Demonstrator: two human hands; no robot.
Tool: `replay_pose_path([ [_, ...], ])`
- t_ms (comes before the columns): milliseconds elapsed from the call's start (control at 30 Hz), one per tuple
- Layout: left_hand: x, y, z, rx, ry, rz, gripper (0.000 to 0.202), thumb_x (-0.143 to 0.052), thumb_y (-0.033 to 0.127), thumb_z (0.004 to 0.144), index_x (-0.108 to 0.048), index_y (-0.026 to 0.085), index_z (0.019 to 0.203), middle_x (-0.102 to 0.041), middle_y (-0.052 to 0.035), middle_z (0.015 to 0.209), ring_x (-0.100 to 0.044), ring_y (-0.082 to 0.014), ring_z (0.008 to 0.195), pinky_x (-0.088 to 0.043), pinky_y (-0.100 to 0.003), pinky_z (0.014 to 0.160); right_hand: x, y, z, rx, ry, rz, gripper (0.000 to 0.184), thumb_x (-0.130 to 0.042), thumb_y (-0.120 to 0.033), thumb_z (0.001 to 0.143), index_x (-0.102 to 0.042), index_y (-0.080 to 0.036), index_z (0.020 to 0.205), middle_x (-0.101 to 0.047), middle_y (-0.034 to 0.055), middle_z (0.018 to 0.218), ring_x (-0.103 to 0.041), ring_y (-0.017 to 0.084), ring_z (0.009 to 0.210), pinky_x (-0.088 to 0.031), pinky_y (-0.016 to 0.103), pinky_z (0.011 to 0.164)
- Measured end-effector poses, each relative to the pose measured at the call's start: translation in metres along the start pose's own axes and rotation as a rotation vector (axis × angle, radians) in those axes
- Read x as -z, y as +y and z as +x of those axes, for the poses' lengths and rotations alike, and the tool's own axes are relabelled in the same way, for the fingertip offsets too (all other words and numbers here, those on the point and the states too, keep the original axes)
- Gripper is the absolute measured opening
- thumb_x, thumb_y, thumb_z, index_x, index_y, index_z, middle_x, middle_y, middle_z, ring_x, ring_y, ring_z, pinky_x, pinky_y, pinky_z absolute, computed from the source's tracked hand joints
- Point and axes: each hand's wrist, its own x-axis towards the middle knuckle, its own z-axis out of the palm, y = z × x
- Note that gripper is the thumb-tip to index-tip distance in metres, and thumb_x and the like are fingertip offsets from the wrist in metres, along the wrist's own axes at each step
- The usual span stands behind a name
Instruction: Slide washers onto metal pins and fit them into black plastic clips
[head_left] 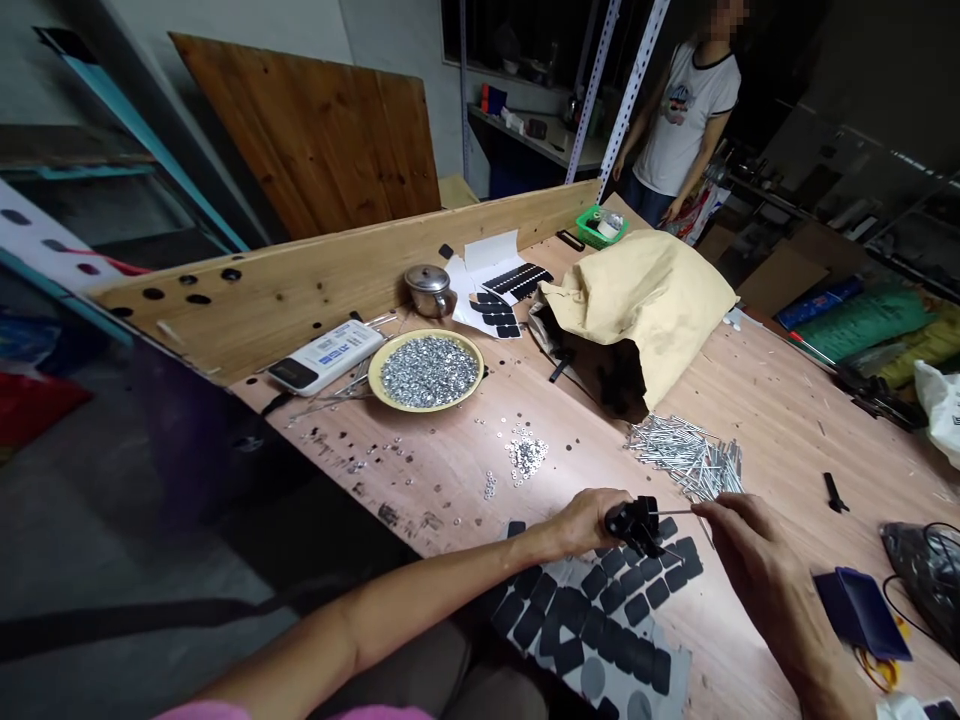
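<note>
My left hand (589, 520) is closed around a black plastic part (637, 525), its shape partly hidden by the fingers. In my right hand (757, 560), thumb and fingers pinch a thin metal rod (675, 513) whose far end meets the black part. A second thin rod end sticks out lower down from the part. Beneath both hands lies a grey sheet (679, 670) covered with rounded black pads (600, 630). Just beyond them is a heap of metal rods (686, 455). Small metal rings (527, 455) lie in a loose pile to the left.
A yellow bowl (373, 385) holds many small metal pieces. Behind stand a lidded metal pot (429, 290), a white box-like device (330, 355) and a paper sack (652, 300). A blue tray (862, 610) sits at right. One person (686, 120) stands beyond the table.
</note>
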Motion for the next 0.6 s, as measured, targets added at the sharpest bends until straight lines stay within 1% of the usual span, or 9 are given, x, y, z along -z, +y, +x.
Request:
replay_pose_path([
  [67,-0.003,-0.004,0.001,-0.036,-0.008,0.024,0.016,-0.064,0.007,0.063,-0.053,0.012,0.073,-0.056,0.0000,0.074,-0.050,-0.0121,0.072,-0.033,-0.019,0.063,-0.002,-0.005,0.002,-0.066,-0.014,0.088,0.025,-0.042,-0.029,0.093,-0.065,-0.019,0.091,-0.060,0.0075,0.087,-0.061,0.012,0.076,-0.053,0.020,0.064],
  [133,-0.006,-0.005,0.001,0.000,-0.010,-0.036,0.017,-0.064,0.008,0.063,-0.052,0.012,0.074,-0.054,0.0003,0.072,-0.048,-0.0112,0.070,-0.033,-0.019,0.062,-0.008,-0.009,0.002,-0.129,0.002,0.189,0.021,-0.047,-0.032,0.091,-0.064,-0.020,0.088,-0.061,0.0057,0.084,-0.062,0.012,0.074,-0.053,0.020,0.063],
  [200,-0.009,-0.005,0.000,0.050,0.003,-0.138,0.019,-0.064,0.007,0.062,-0.051,0.012,0.075,-0.053,0.0013,0.072,-0.047,-0.0098,0.068,-0.033,-0.018,0.060,-0.020,-0.011,0.000,-0.227,0.071,0.230,0.019,-0.050,-0.034,0.089,-0.062,-0.019,0.088,-0.064,0.0043,0.082,-0.064,0.013,0.072,-0.054,0.022,0.064],
  [300,-0.010,-0.001,0.000,0.044,0.017,-0.189,0.020,-0.063,0.005,0.060,-0.051,0.012,0.075,-0.053,0.0019,0.073,-0.047,-0.0093,0.068,-0.033,-0.018,0.060,-0.039,-0.016,-0.005,-0.413,0.190,0.297,0.023,-0.054,-0.038,0.086,-0.058,-0.017,0.096,-0.065,0.0048,0.080,-0.065,0.014,0.070,-0.055,0.025,0.064],
  [367,-0.010,0.001,0.002,0.022,0.009,-0.140,0.018,-0.062,0.005,0.060,-0.049,0.012,0.071,-0.052,0.0022,0.071,-0.046,-0.0091,0.068,-0.032,-0.018,0.059,-0.046,-0.020,-0.007,-0.475,0.189,0.382,0.028,-0.056,-0.041,0.084,-0.055,-0.016,0.097,-0.064,0.0056,0.080,-0.065,0.015,0.070,-0.055,0.025,0.062],
  [433,-0.010,0.004,0.003,0.011,0.010,-0.096,0.016,-0.062,0.007,0.061,-0.048,0.012,0.067,-0.051,0.0022,0.068,-0.046,-0.0090,0.066,-0.031,-0.019,0.059,-0.046,-0.019,-0.010,-0.471,0.132,0.444,0.031,-0.057,-0.042,0.083,-0.054,-0.017,0.100,-0.064,0.0060,0.081,-0.065,0.015,0.073,-0.055,0.026,0.063],
  [533,-0.007,0.009,0.001,0.012,0.030,-0.242,0.018,-0.065,0.014,0.063,-0.056,0.011,0.078,-0.057,-0.0004,0.076,-0.049,-0.0107,0.070,-0.035,-0.020,0.063,-0.042,0.005,-0.020,-0.492,0.118,0.493,0.050,-0.061,-0.045,0.078,-0.050,-0.018,0.118,-0.064,0.0084,0.097,-0.063,0.018,0.090,-0.053,0.031,0.076],
  [567,-0.005,0.012,0.000,0.018,0.028,-0.338,0.025,-0.067,0.018,0.064,-0.058,0.011,0.086,-0.059,-0.0018,0.080,-0.051,-0.0116,0.072,-0.038,-0.021,0.065,-0.041,0.019,-0.025,-0.540,0.133,0.491,0.055,-0.062,-0.047,0.076,-0.049,-0.017,0.121,-0.064,0.0094,0.102,-0.063,0.019,0.093,-0.052,0.033,0.080],
  [600,-0.003,0.014,-0.002,0.028,0.021,-0.435,0.033,-0.069,0.022,0.063,-0.059,0.011,0.093,-0.061,-0.0032,0.085,-0.053,-0.0126,0.075,-0.040,-0.022,0.068,-0.042,0.033,-0.031,-0.638,0.179,0.443,0.052,-0.060,-0.048,0.076,-0.053,-0.016,0.116,-0.064,0.0100,0.101,-0.063,0.020,0.090,-0.051,0.034,0.080],
])
